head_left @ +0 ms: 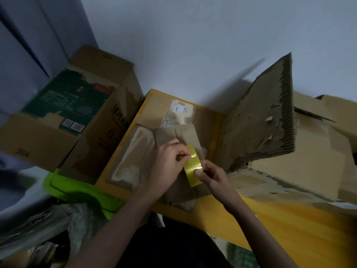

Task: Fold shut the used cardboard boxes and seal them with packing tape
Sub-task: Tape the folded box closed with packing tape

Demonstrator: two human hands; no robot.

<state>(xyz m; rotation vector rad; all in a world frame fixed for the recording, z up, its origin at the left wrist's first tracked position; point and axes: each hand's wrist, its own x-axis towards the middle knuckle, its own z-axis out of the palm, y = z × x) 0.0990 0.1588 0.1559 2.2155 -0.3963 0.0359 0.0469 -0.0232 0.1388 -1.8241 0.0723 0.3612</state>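
A yellow-edged cardboard box (195, 117) lies in front of me with its worn flaps folded down. One torn corrugated flap (258, 120) stands up at its right. Over the box's centre seam I hold a short strip of yellow packing tape (192, 164). My left hand (170, 163) pinches the strip's upper end with thumb and fingertips. My right hand (212, 177) grips its lower part, thumb pressed on the tape face. The strip's lower end hangs free over the small inner flap (179, 135).
An open brown box (108, 120) with a green printed flap stands at the left by the wall. More used boxes (313, 155) are piled at the right. A bright green lid (77, 190) and crumpled plastic wrap (63, 219) lie at the lower left.
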